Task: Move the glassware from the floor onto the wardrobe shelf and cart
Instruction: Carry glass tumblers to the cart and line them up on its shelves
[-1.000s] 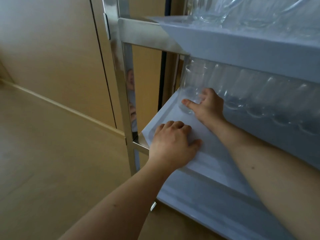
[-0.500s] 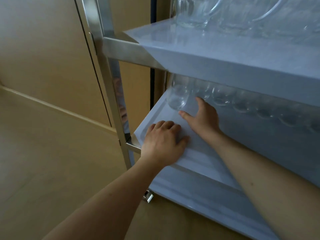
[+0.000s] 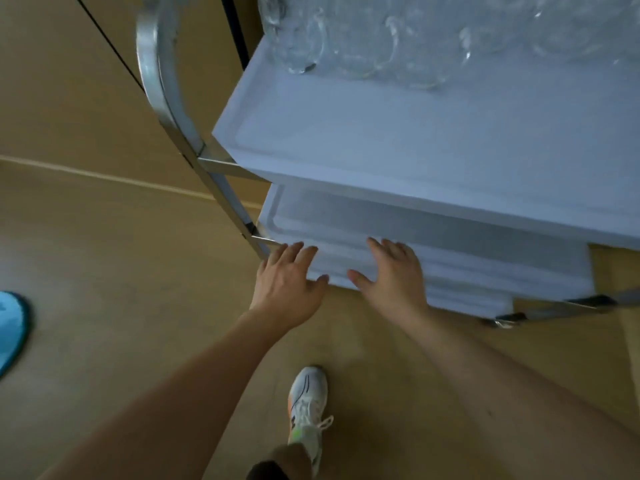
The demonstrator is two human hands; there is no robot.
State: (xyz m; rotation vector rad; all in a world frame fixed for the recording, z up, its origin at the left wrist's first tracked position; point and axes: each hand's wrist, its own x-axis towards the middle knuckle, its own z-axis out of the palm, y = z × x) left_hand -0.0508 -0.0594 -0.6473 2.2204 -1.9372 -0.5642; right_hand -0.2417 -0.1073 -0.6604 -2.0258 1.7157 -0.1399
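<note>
I look down at my two bare hands at the front edge of a cart's lower shelf (image 3: 450, 237), near the middle of the frame. My left hand (image 3: 289, 282) lies palm down with its fingers straight and slightly spread, the fingertips just over the shelf's front left corner beside the metal frame (image 3: 173, 109). My right hand (image 3: 393, 271) lies just beside it, also palm down, fingers straight and apart, resting on the pale rim of the shelf; neither hand holds anything. The glassware (image 3: 381, 39) is well apart from my fingers, up on the cart's top shelf (image 3: 363, 133) along the upper edge of the frame: a row of clear, rounded glass pieces, their curved walls catching small bright glints, somewhat blurred so I cannot tell their exact shapes. Both shelves are smooth, matte, bluish-white trays with raised lips and rounded corners. The frame is shiny silver metal, a flat band that curves at upper left and runs down as a straight post. The floor (image 3: 104, 271) is plain tan and smooth. A white laced sneaker (image 3: 308, 410) shows at bottom centre, and a blue rounded object (image 3: 10, 330) peeks in at the left edge.
</note>
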